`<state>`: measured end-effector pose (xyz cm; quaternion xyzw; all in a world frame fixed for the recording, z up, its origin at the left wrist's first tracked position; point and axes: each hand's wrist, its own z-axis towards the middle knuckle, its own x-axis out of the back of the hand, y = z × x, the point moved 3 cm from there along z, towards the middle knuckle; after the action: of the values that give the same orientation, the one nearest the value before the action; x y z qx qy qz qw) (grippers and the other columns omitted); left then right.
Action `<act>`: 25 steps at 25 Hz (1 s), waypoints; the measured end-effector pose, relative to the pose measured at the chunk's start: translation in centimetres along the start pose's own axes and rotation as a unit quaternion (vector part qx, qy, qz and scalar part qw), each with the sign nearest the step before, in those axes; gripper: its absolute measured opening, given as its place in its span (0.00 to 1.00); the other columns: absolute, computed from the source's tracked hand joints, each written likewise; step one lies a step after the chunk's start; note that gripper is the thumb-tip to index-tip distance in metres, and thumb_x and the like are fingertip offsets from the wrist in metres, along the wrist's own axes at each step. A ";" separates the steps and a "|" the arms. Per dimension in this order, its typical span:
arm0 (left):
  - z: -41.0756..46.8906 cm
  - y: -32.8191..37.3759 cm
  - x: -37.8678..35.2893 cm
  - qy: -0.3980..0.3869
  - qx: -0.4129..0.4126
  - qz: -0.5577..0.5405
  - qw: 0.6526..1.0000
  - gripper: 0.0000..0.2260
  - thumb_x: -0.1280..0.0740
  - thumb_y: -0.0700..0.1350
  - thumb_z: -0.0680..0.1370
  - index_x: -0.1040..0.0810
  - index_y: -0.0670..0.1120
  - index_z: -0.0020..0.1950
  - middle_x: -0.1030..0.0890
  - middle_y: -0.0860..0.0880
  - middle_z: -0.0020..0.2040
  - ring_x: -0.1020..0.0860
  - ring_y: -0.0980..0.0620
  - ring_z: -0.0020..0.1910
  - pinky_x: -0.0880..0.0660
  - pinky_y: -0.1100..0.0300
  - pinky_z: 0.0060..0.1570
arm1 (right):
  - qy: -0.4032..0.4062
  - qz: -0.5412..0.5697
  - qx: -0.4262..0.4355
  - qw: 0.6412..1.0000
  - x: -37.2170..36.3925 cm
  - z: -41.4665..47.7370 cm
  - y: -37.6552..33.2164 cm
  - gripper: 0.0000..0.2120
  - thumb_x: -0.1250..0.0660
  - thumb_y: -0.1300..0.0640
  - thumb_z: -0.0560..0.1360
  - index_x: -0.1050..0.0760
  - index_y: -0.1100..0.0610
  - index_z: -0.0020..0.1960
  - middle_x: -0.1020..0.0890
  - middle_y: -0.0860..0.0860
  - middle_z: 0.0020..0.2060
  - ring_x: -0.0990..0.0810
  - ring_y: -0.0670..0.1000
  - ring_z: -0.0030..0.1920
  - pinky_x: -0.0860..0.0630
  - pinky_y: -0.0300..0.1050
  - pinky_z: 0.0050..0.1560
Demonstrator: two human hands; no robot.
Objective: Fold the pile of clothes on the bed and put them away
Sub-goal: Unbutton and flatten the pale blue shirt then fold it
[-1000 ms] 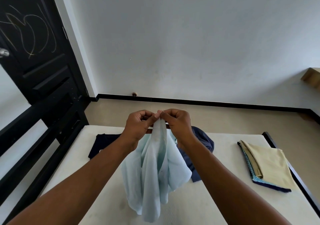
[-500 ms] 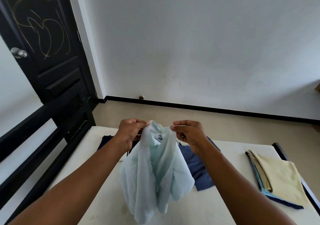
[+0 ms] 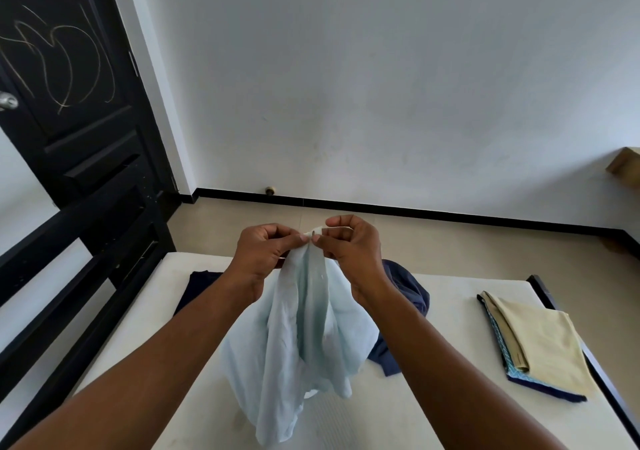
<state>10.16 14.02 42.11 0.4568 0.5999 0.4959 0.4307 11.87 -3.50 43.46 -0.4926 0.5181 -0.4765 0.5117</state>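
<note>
A pale blue shirt point(image 3: 298, 345) hangs bunched above the white mattress point(image 3: 446, 297), its lower folds touching the bed. My left hand point(image 3: 266, 252) and my right hand point(image 3: 349, 245) pinch its top edge side by side, fingertips almost meeting. Behind the shirt lies a crumpled blue garment point(image 3: 405, 290), partly hidden by my right forearm. A dark navy garment point(image 3: 197, 287) lies flat at the bed's far left. On the right of the bed sits a folded stack point(image 3: 533, 342) with a beige piece on top.
A black bed frame point(image 3: 69, 276) runs along the left side and a black rail point(image 3: 595, 363) along the right edge. A black door point(image 3: 69, 86) stands at the left. Beige floor and a white wall lie beyond the bed. A wooden piece point(image 3: 627, 165) juts in at far right.
My hands were apart half a second ago, spreading the shirt's top; they have now come back together and risen slightly, bunching the shirt's top edge between them.
</note>
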 end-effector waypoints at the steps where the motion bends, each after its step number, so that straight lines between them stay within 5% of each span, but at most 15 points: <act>1: 0.0 0.1 -0.2 -0.003 -0.006 -0.004 1.000 0.09 0.20 0.41 0.71 0.14 0.39 0.47 0.13 0.40 0.47 0.15 0.41 0.46 0.17 0.49 0.49 | 0.007 -0.005 0.011 1.000 -0.1 0.0 0.0 0.15 0.20 0.67 0.70 0.20 0.58 0.52 0.13 0.56 0.42 0.13 0.61 0.48 0.15 0.57 0.53; 9: 1.0 0.6 -0.3 -0.008 -0.022 0.000 1.000 0.06 0.22 0.39 0.74 0.14 0.37 0.48 0.13 0.39 0.45 0.14 0.38 0.47 0.16 0.48 0.50 | 0.037 -0.055 0.031 0.997 -0.3 0.4 -0.2 0.14 0.18 0.64 0.69 0.19 0.55 0.50 0.13 0.51 0.40 0.13 0.51 0.44 0.14 0.52 0.52; 15: 2.6 2.3 -0.7 0.004 -0.052 0.059 0.997 0.06 0.21 0.38 0.73 0.15 0.37 0.46 0.13 0.42 0.42 0.13 0.46 0.39 0.17 0.59 0.38 | 0.037 -0.075 0.074 0.994 -0.6 1.7 -1.1 0.13 0.19 0.64 0.70 0.18 0.53 0.49 0.13 0.51 0.40 0.13 0.50 0.43 0.15 0.46 0.49; 20: 3.2 3.3 -1.1 0.006 -0.021 0.031 0.999 0.07 0.22 0.38 0.73 0.16 0.37 0.48 0.13 0.42 0.42 0.14 0.49 0.36 0.18 0.60 0.35 | 0.001 -0.041 0.083 0.996 -0.2 3.0 -1.8 0.13 0.28 0.70 0.73 0.19 0.56 0.54 0.13 0.56 0.40 0.13 0.59 0.44 0.15 0.52 0.50; 25: 2.6 3.6 -0.9 -0.011 -0.004 0.008 1.000 0.07 0.22 0.37 0.73 0.16 0.37 0.47 0.14 0.42 0.41 0.15 0.48 0.36 0.17 0.57 0.37 | -0.069 -0.010 0.060 0.996 0.6 3.4 -2.4 0.15 0.24 0.71 0.71 0.19 0.60 0.55 0.12 0.59 0.42 0.14 0.52 0.40 0.17 0.46 0.44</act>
<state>13.28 14.01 45.35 0.4650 0.5896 0.4966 0.4353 15.31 -4.18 45.76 -0.4981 0.4466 -0.4768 0.5702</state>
